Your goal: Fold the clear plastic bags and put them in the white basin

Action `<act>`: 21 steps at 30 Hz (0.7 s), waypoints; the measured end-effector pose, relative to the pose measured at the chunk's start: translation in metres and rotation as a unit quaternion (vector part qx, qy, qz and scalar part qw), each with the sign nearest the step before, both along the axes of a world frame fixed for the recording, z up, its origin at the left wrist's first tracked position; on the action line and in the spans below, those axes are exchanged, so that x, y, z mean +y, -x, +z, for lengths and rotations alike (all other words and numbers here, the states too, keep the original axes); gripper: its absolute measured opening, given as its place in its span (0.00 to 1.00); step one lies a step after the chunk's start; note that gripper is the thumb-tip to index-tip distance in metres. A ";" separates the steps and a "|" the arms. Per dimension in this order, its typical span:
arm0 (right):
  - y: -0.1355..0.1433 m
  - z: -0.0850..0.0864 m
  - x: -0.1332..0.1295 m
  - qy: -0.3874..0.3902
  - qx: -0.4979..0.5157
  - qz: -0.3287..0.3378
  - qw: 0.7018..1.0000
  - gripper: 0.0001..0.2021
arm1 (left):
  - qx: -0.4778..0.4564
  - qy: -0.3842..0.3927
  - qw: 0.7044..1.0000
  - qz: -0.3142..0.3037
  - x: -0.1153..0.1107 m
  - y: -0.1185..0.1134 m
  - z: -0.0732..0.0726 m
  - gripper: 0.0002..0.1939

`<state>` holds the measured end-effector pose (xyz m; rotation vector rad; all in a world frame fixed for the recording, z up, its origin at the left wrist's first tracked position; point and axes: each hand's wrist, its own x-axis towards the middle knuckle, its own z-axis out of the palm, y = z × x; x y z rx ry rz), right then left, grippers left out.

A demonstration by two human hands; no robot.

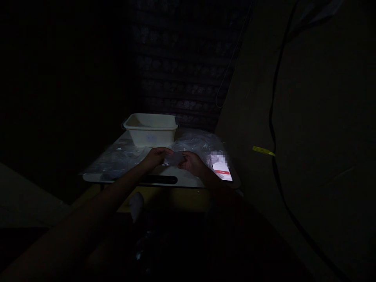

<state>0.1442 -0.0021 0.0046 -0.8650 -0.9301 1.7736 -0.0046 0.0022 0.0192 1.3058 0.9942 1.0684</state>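
Observation:
Between my two hands, above the middle of a small white table [188, 181], is a piece of clear plastic [173, 158], perhaps a small bag; the dim light hides its exact kind. My left hand [158, 156] pinches its left side with the fingers closed. On the other side, my right hand [191, 162] grips the right edge between thumb and fingers. Crumpled clear plastic bags [195, 140] lie just behind my hands. More clear plastic [117, 160] is spread over the left of the tabletop.
At the table's back left stands a cream plastic tub [152, 137]. A lit phone [222, 168] lies near the right edge. Along the front edge runs a dark slot [160, 179]. A black cable [273, 129] with a yellow tag [263, 150] hangs down the right wall.

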 end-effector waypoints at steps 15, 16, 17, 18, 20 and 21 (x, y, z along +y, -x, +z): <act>-0.002 -0.007 0.003 -0.068 -0.036 -0.047 0.996 0.08 | -0.121 0.126 0.984 -0.024 0.005 0.001 0.002 0.12; -0.002 -0.008 0.004 -0.075 -0.040 -0.057 0.995 0.08 | -0.131 0.135 0.982 -0.032 0.005 0.001 0.002 0.09; -0.002 -0.008 0.004 -0.079 -0.045 -0.063 0.994 0.09 | -0.129 0.134 0.982 -0.035 0.005 0.000 0.001 0.08; -0.001 -0.008 0.004 -0.078 -0.051 -0.067 0.993 0.09 | -0.117 0.126 0.985 -0.032 0.005 -0.001 0.000 0.07; 0.001 -0.009 0.005 -0.080 -0.072 -0.071 0.992 0.10 | -0.075 0.102 0.992 -0.006 0.004 -0.002 -0.003 0.09; 0.002 -0.009 0.005 -0.087 -0.090 -0.076 0.989 0.10 | -0.055 0.092 0.994 0.010 0.003 -0.002 -0.004 0.10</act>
